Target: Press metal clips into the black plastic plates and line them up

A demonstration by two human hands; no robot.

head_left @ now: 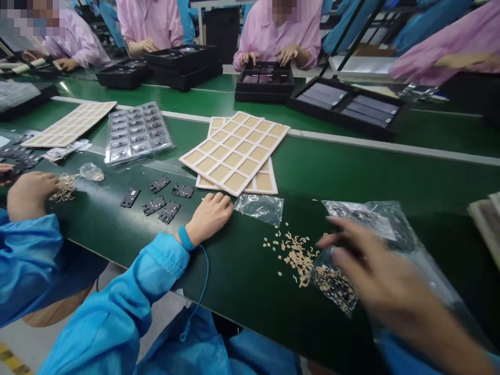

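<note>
My left hand (pixel 211 214), with a blue band at the wrist, rests on the green table with its fingers curled; anything under them is hidden. Several small black parts (pixel 155 204) lie to its left, and an unfilled clear bag (pixel 261 207) lies to its right. My right hand (pixel 361 255) is blurred by motion, over the right side of the table, thumb and fingers apart, nothing visible between them. Just left of and below it lies a small bag of tiny pieces (pixel 336 284), beside a scattered pile of tan pieces (pixel 299 256). A larger clear bag (pixel 390 224) lies behind the hand.
Two cream grid trays (pixel 239 151) overlap at the centre. A clear tray of parts (pixel 136 130) and another cream tray (pixel 72 124) lie at the left. A co-worker's hand (pixel 33 192) is at the far left. Black trays (pixel 346 107) and people in pink stand across the table.
</note>
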